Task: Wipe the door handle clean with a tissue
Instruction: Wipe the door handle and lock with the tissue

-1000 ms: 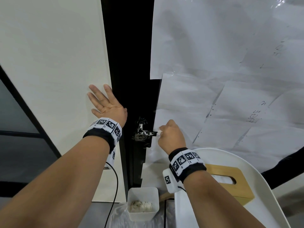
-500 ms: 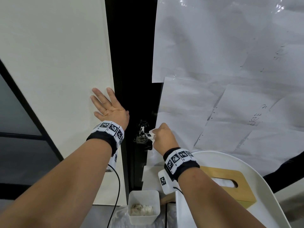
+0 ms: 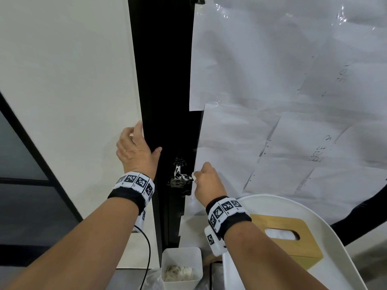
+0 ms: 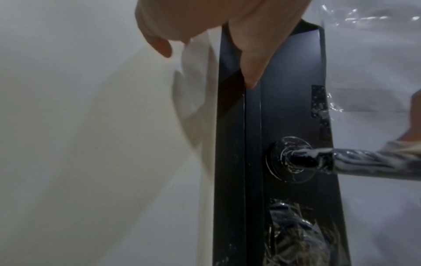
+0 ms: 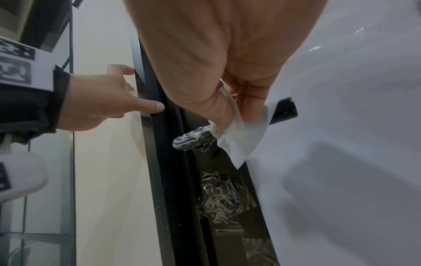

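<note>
The black lever door handle [image 3: 180, 176] is smeared with white streaks and sits on the dark door edge. My right hand [image 3: 206, 181] pinches a white tissue [image 5: 241, 136] between thumb and fingers and holds it round the lever's free end [image 5: 193, 139]. In the right wrist view my right hand [image 5: 234, 117] covers the rest of the lever. My left hand [image 3: 136, 149] rests up and to the left of the handle, at the edge of the black frame. Its thumb [image 4: 250, 72] lies on the frame and its fingers are loosely bent against the white wall. The handle [image 4: 355, 162] shows streaks along its whole length.
Paper sheets under clear film [image 3: 272, 101] cover the door to the right. Below stand a white bin with used tissues [image 3: 181, 266] and a wooden tissue box [image 3: 287, 233] on a white round table [image 3: 335, 237]. Crumpled plastic wrap [image 5: 218, 198] clings under the handle.
My left hand slid right from lying flat on the wall to the frame edge, and its fingers bent. My right hand stays on the lever with the tissue.
</note>
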### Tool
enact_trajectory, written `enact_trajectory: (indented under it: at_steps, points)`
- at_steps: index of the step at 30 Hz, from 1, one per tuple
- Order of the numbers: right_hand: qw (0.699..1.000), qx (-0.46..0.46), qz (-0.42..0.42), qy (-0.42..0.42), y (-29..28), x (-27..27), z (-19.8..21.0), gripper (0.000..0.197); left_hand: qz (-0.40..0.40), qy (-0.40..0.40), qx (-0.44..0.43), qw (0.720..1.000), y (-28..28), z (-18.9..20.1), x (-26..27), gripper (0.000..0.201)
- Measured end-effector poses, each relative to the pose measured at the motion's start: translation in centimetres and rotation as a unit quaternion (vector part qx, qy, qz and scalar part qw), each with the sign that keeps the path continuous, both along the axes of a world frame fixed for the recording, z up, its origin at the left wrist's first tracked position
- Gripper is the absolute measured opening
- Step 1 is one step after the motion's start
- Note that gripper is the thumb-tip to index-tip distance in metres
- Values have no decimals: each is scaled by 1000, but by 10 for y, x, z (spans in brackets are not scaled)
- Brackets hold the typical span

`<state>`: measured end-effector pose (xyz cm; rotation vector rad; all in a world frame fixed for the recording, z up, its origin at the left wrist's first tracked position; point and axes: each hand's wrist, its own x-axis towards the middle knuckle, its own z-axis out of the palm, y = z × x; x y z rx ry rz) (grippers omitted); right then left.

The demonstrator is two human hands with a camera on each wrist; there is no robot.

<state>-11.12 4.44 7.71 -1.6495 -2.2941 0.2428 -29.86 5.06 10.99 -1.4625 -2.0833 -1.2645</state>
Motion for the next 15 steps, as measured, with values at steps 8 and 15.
enact_trajectory:
  at_steps: [8, 15]
  points:
    - [999, 9, 11, 37, -1, 1, 9, 37, -109, -21, 27, 993, 1, -2, -7, 76]
    - [1000, -5, 0, 20, -5, -5, 4, 33, -134, 15, -8, 991, -4, 4, -6, 64]
